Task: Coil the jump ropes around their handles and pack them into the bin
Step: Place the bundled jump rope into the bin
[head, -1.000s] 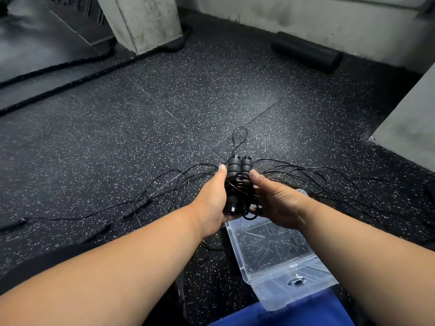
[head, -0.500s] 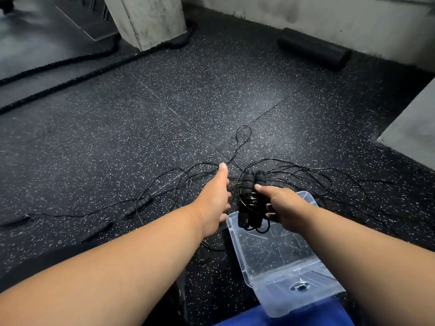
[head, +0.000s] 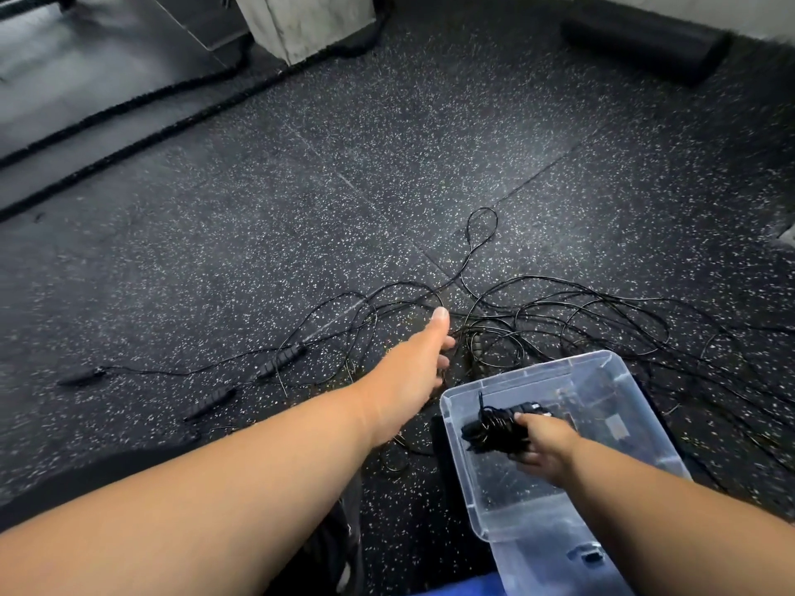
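Observation:
My right hand point(head: 543, 445) grips a coiled black jump rope point(head: 494, 428), cord wound round its two handles, low inside the clear plastic bin point(head: 537, 376) at lower right. My left hand point(head: 413, 372) stretches forward over the floor with fingers relaxed and thumb up, holding nothing, just short of a tangle of loose black ropes point(head: 559, 320). Black handles of the loose ropes lie to the left: one point(head: 281, 359), another point(head: 211, 403), and a third point(head: 79, 376) farther out.
The floor is black speckled rubber. A thick battle rope point(head: 142, 135) runs across the far left past a concrete pillar point(head: 301, 23). A black foam roller point(head: 645, 34) lies at the far right. Something blue point(head: 464, 587) sits at the bottom edge beside the bin.
My left hand let go of the coiled rope and reached forward toward the tangle. My right hand carried the bundle down and to the right into the bin.

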Tool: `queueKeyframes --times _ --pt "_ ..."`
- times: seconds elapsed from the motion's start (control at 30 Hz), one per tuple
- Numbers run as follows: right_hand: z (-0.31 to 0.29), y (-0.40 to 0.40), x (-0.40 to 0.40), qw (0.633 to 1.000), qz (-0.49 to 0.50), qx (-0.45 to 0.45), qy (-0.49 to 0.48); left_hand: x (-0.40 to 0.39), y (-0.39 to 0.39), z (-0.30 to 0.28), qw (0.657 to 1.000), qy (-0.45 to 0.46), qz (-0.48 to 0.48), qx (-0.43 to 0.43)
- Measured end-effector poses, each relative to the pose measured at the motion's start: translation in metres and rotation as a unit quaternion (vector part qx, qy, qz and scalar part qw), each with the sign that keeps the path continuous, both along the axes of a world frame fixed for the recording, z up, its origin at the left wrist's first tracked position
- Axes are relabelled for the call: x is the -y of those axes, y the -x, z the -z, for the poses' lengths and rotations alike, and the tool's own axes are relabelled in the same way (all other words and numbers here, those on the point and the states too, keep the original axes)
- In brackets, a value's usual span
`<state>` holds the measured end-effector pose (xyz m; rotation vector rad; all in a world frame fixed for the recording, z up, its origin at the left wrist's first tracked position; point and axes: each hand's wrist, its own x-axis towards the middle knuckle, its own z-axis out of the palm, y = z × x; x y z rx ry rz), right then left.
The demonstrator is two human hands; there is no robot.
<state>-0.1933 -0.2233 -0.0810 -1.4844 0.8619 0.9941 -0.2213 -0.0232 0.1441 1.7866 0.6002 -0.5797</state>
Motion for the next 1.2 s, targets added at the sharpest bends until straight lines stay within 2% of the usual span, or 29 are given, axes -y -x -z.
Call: queueKeyframes --times 0.17,0.3,0.5,0.7,0.8,0.97,1.13,1.2 --pt "0.027 -0.009 -0.004 0.999 0.029 -0.018 0.012 -0.001 -0.017 0.003 0.999 -0.026 0.039 -0.023" --pt "0.046 -0.016 -0.01 0.999 0.006 -0.034 0.023 -0.002 -0.027 0.009 0.995 -0.05 0.077 -0.03" --pt "0.076 -0.021 -0.016 0.997 0.017 -0.072 0.03 -0.004 -0.038 0.017 0.993 -0.062 0.089 -0.044" --pt "0.156 -0.027 -0.013 0.991 0.11 -0.077 -0.026 -0.006 -0.046 0.022 0.992 -0.066 0.099 -0.049" --pt "0.15 -0.038 -0.021 0.992 0.103 -0.078 -0.014 -0.007 -0.047 0.025 0.992 -0.064 0.098 -0.055" --pt "0.085 -0.042 -0.022 0.996 0.037 -0.083 0.009 -0.007 -0.05 0.024 0.991 -0.066 0.098 -0.057" --pt "0.094 -0.034 0.0 0.99 0.12 -0.07 -0.033 -0.007 -0.051 0.023 0.992 -0.06 0.099 -0.059" --pt "0.104 -0.03 0.004 0.99 0.118 -0.073 -0.035 -0.007 -0.051 0.023 0.992 -0.06 0.097 -0.059"
